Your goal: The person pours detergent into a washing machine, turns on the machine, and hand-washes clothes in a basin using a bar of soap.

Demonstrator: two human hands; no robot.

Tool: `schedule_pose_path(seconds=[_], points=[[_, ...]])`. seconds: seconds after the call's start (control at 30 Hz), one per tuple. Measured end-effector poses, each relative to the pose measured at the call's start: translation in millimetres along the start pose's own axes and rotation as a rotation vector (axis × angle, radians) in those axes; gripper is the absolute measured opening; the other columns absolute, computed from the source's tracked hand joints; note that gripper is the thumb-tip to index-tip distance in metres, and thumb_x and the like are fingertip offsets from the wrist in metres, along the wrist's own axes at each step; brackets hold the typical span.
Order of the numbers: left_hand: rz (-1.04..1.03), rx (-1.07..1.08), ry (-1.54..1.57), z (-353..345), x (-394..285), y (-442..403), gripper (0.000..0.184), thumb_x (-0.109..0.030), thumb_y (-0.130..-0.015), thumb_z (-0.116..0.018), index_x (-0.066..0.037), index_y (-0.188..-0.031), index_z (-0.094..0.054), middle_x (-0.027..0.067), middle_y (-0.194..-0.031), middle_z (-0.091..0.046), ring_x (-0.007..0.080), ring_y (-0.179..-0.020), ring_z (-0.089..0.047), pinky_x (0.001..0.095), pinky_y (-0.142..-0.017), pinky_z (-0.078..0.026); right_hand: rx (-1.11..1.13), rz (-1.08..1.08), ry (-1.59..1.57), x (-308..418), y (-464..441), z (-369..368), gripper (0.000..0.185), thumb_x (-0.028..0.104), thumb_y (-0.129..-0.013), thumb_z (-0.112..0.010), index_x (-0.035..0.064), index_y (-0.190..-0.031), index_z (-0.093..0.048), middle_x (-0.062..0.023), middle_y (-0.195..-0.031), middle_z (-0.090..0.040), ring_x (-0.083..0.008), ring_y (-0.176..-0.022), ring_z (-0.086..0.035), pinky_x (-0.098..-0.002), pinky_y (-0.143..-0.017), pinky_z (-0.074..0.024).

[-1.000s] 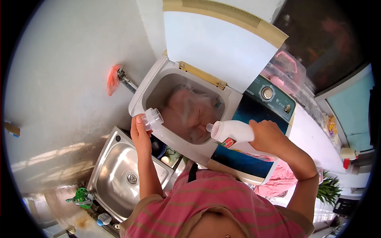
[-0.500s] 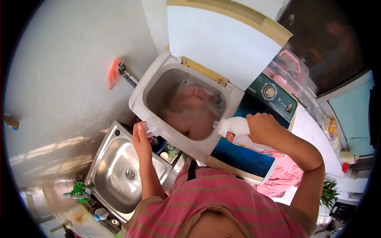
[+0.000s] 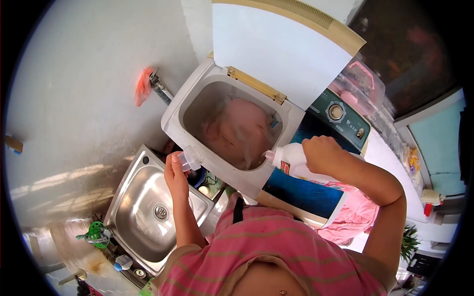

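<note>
My right hand point(image 3: 323, 154) grips a white detergent bottle point(image 3: 295, 159) with a red label. The bottle lies tilted, its spout over the right rim of the washing machine tub point(image 3: 222, 167). Whether liquid is leaving the spout is hard to make out. Inside the tub, pink laundry point(image 3: 244, 118) sits in cloudy water. At the tub's near left corner, my left hand point(image 3: 176, 173) holds a clear plastic cap point(image 3: 191, 159) by its side, fingers closed around it.
The white lid point(image 3: 276, 49) stands raised behind the tub. A steel sink point(image 3: 143, 212) is at the lower left, a tap with a red bag point(image 3: 144, 86) on the wall. The control panel point(image 3: 340, 116) lies right; pink cloth point(image 3: 353, 217) hangs below.
My right hand has moved slightly up and left, tipping the bottle's spout a little lower. The laundry in the tub has shifted and turned. My left hand stays almost in place.
</note>
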State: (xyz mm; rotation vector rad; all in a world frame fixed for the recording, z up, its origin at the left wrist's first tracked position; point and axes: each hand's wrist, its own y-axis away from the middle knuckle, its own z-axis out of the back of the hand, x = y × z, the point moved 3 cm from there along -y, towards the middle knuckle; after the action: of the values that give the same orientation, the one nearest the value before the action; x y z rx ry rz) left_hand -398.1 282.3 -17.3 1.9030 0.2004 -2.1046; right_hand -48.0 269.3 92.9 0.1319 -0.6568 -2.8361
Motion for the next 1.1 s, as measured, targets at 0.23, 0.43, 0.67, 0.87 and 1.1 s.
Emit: schedule_pose_path(seconds=[0.23,0.43,0.67,0.87,1.1], points=[[-0.025,0.024,-0.004,-2,5,1,0.039,-0.042,-0.1,-0.041,-0.007,-0.099,-0.06,-0.0014,-0.077,-0.056,0.0053,-0.064,-0.046,0.0199,-0.057,-0.038,-0.03,-0.011,-0.045,-2,6,6,0.018,0.009,-0.069,-0.065,-0.0011,-0.084,-0.067,-0.021,-0.08,-0.068,-0.0352,-0.075,-0.068,-0.0402,-0.067,-0.0553],[-0.044,0.093,-0.006,-13,5,2,0.038,-0.041,-0.099,-0.042,-0.008,-0.101,-0.059,-0.0018,-0.079,-0.055,0.0055,-0.065,-0.047,0.0204,-0.058,-0.039,0.055,-0.034,-0.073,-2,8,6,0.022,0.008,-0.067,-0.067,-0.0019,-0.087,-0.068,-0.0222,-0.083,-0.068,-0.035,-0.078,-0.069,-0.0403,-0.068,-0.0552],[-0.075,0.15,-0.012,-25,8,3,0.037,-0.042,-0.099,-0.045,-0.008,-0.104,-0.059,-0.0015,-0.082,-0.055,0.0062,-0.07,-0.049,0.0218,-0.062,-0.042,0.083,-0.045,-0.07,-6,11,0,0.025,0.01,-0.069,-0.068,-0.0026,-0.09,-0.065,-0.0233,-0.083,-0.067,-0.037,-0.077,-0.067,-0.0419,-0.072,-0.0547],[-0.088,0.217,0.021,-43,4,6,0.037,-0.041,-0.097,-0.05,-0.008,-0.11,-0.058,-0.0004,-0.085,-0.056,0.0073,-0.073,-0.051,0.0226,-0.065,-0.044,0.035,-0.054,-0.082,-14,15,-2,0.025,0.012,-0.069,-0.069,-0.0031,-0.089,-0.065,-0.0239,-0.083,-0.067,-0.0371,-0.077,-0.067,-0.0425,-0.071,-0.0545],[-0.133,0.304,0.089,-72,-20,9,0.042,-0.037,-0.094,-0.056,-0.008,-0.126,-0.052,0.0002,-0.091,-0.054,0.0066,-0.07,-0.049,0.0199,-0.061,-0.042,-0.053,-0.059,-0.159,-21,31,11,0.027,0.015,-0.07,-0.069,0.0004,-0.091,-0.064,-0.0201,-0.079,-0.067,-0.0374,-0.076,-0.067,-0.0425,-0.07,-0.0542]])
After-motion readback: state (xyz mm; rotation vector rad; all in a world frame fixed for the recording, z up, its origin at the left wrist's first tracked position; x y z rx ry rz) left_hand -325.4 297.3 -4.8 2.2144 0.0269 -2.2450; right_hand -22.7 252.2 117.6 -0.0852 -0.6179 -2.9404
